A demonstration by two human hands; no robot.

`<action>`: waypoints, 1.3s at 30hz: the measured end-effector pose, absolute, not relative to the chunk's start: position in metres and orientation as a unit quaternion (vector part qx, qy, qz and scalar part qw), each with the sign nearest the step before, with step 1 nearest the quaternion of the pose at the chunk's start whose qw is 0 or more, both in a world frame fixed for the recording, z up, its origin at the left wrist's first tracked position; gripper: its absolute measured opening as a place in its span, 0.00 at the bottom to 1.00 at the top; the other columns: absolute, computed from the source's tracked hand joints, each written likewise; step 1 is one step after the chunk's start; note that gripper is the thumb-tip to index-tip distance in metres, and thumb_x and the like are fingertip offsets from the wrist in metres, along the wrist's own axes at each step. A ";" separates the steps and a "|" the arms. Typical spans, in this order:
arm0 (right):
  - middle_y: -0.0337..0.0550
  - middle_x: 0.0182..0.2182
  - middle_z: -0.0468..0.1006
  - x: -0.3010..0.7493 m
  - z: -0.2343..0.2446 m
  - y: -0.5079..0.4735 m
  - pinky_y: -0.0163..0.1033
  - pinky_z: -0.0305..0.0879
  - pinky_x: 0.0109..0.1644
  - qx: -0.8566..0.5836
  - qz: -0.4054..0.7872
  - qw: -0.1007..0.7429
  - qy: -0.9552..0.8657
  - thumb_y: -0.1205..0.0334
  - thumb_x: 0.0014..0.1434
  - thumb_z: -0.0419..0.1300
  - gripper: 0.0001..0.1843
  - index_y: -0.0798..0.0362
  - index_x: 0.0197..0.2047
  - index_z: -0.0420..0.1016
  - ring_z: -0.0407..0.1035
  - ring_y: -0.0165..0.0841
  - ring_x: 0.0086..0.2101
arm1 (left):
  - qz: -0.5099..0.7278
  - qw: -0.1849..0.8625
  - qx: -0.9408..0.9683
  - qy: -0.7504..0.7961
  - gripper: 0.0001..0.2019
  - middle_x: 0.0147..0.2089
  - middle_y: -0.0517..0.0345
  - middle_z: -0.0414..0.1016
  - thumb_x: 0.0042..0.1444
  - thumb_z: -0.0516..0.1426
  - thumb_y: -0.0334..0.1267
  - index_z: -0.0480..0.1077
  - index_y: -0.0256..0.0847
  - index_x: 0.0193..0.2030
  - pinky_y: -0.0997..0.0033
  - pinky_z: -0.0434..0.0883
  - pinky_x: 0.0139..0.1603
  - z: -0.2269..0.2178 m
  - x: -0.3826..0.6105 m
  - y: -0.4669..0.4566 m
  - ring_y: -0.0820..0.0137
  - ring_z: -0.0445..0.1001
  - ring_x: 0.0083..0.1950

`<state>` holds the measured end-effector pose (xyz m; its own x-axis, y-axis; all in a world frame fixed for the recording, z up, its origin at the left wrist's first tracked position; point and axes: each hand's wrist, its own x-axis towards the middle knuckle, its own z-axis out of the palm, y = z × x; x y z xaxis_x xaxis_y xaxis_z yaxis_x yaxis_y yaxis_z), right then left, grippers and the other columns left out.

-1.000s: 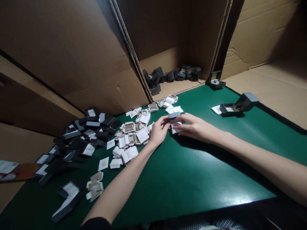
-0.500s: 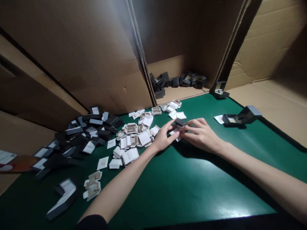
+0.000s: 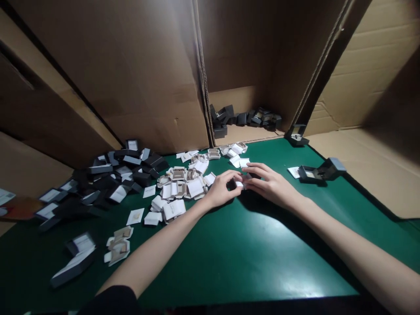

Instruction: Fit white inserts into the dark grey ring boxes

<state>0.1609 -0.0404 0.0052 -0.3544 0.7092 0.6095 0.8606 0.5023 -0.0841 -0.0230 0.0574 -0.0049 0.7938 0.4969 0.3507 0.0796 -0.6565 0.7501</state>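
Note:
My left hand point(image 3: 223, 189) is closed, with thumb and fingertips pinching a small white piece point(image 3: 239, 185) that looks like folded card. Close against it, my right hand point(image 3: 272, 186) curls its fingers round a small black box point(image 3: 252, 176), most of which the fingers hide. Both hands meet low over the green table. Left of them lies a loose heap of white folded card inserts point(image 3: 196, 187), some grey-brown inside. Whether the white piece sits inside the black box, I cannot tell.
A pile of black boxes with white linings point(image 3: 126, 168) lies at the left. An open black box point(image 3: 311, 174) stands at the right beside a white card. More black boxes point(image 3: 242, 119) sit inside a cardboard compartment behind. Cardboard walls point(image 3: 154, 87) border the table's back.
The view has shifted a little. The black box between my hands now sits lower and more covered by the fingers, and my left fingertips have drawn down onto the white piece.

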 end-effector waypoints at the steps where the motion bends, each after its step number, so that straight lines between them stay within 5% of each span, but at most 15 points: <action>1: 0.50 0.50 0.73 0.160 0.005 -0.041 0.51 0.71 0.52 -0.487 -0.130 0.298 -0.811 0.65 0.62 0.55 0.08 0.51 0.40 0.75 0.62 0.42 0.56 | 0.275 0.377 0.868 0.171 0.06 0.47 0.52 0.72 0.53 0.56 0.33 0.68 0.39 0.39 0.66 0.68 0.51 -0.005 -0.023 0.057 0.66 0.72 0.48; 14: 0.48 0.44 0.74 0.156 0.005 -0.038 0.50 0.70 0.54 -0.484 -0.126 0.298 -0.813 0.67 0.62 0.53 0.07 0.52 0.36 0.72 0.60 0.42 0.56 | 0.259 0.281 0.909 0.167 0.04 0.39 0.59 0.72 0.57 0.52 0.33 0.65 0.41 0.40 0.71 0.66 0.44 -0.003 -0.023 0.052 0.69 0.71 0.40; 26: 0.50 0.54 0.71 0.162 -0.001 -0.037 0.53 0.68 0.57 -0.468 -0.094 0.329 -0.815 0.70 0.60 0.56 0.07 0.53 0.33 0.73 0.57 0.42 0.61 | 0.272 0.330 0.894 0.134 0.06 0.43 0.54 0.75 0.59 0.56 0.35 0.70 0.40 0.31 0.67 0.70 0.49 -0.003 -0.024 0.054 0.64 0.74 0.49; 34: 0.50 0.63 0.59 0.176 -0.001 -0.036 0.62 0.61 0.58 -0.512 -0.116 0.328 -0.785 0.64 0.57 0.61 0.05 0.51 0.38 0.76 0.50 0.50 0.63 | 0.279 0.152 0.939 0.134 0.11 0.61 0.43 0.63 0.60 0.53 0.31 0.73 0.39 0.47 0.57 0.70 0.57 -0.011 -0.026 0.046 0.59 0.64 0.62; 39: 0.50 0.59 0.65 0.174 -0.009 -0.034 0.61 0.63 0.55 -0.550 -0.110 0.357 -0.747 0.63 0.57 0.60 0.07 0.49 0.40 0.76 0.57 0.49 0.60 | 0.232 0.071 0.961 0.134 0.17 0.55 0.46 0.65 0.58 0.53 0.29 0.69 0.44 0.53 0.61 0.75 0.46 -0.006 -0.027 0.041 0.62 0.67 0.53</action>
<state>0.1744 -0.0342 -0.0093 -0.1388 0.7434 0.6543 0.9005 0.3697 -0.2289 -0.0266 0.0414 -0.0060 0.8559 0.2911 0.4274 0.2251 -0.9538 0.1989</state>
